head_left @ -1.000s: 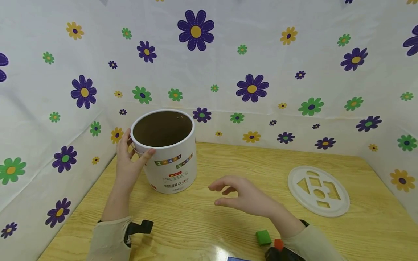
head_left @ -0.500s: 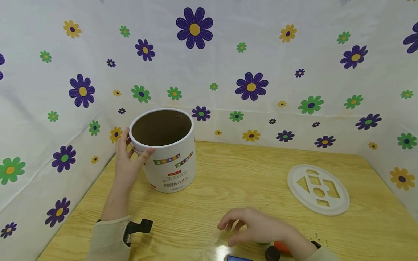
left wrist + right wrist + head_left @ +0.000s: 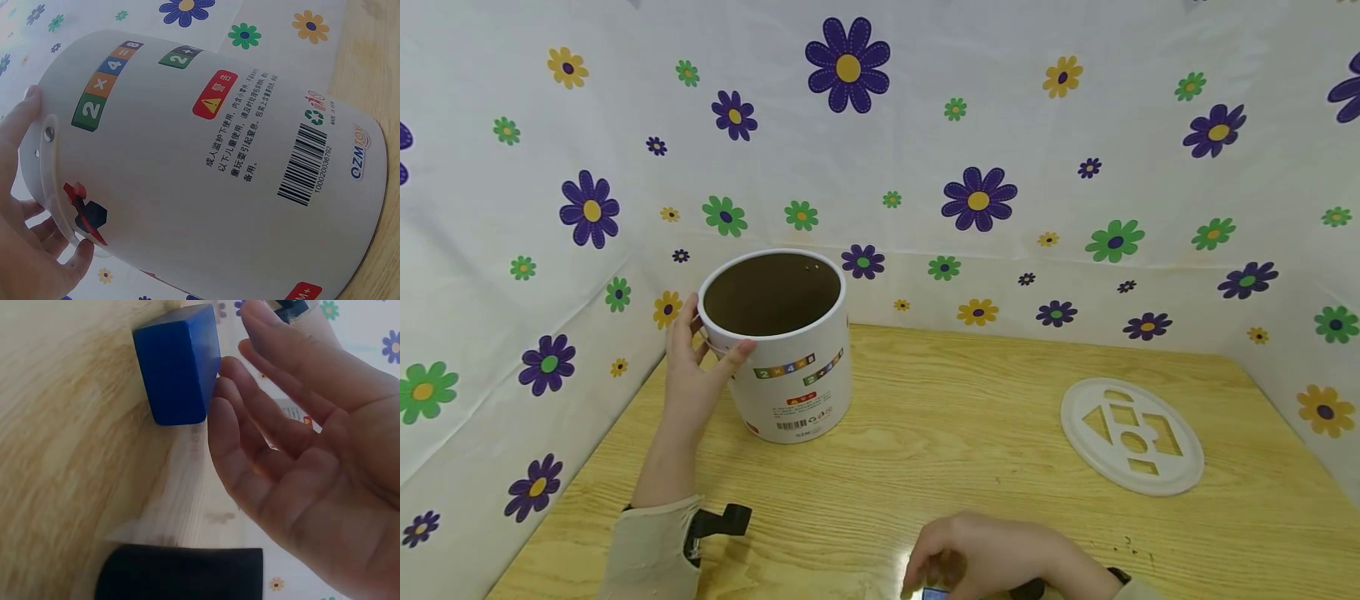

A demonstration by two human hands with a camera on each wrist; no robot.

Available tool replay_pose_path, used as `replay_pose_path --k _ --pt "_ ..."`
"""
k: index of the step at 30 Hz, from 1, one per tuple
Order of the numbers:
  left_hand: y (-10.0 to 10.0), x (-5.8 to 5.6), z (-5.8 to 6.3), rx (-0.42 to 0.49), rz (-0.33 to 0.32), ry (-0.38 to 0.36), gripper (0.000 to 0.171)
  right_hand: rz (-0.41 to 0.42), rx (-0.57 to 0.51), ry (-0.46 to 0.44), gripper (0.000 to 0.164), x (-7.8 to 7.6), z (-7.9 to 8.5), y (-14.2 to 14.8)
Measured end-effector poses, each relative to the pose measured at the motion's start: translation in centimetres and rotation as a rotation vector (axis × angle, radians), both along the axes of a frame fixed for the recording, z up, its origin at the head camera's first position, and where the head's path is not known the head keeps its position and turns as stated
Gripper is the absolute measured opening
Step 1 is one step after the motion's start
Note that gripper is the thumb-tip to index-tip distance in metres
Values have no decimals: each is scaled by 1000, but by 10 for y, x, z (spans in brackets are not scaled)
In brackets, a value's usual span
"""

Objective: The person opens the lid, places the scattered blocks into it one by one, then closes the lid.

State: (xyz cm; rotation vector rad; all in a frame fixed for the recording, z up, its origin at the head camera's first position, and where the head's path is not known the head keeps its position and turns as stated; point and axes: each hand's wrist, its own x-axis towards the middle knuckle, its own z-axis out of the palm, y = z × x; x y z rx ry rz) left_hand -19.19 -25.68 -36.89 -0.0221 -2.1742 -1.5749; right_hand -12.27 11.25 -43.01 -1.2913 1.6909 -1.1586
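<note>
A white bucket with printed numbers and a barcode stands upright at the left, its mouth facing up. My left hand grips it at the rim and side, and in the left wrist view the fingertips lie around its pale handle. Low in the head view, my right hand is over a blue block, mostly hidden there. The right wrist view shows that hand's fingers loosely bent right at the block's side, with the thumb apart from it.
A white round board with cut-out shapes lies flat at the right. A dark, rounded piece is near the right hand. Flower-printed cloth walls the wooden table at the back and sides.
My right hand has moved down toward the near edge, from over the middle of the table to the blue block. The left hand and bucket have stayed in place.
</note>
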Motion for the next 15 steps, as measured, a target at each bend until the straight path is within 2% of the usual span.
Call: replay_pose_path --k 6,15 --pt "1 1 1 -3 2 5 89 -31 113 173 26 4 0 -3" --pt "0 1 1 -5 3 -1 89 -1 151 305 20 7 2 -7"
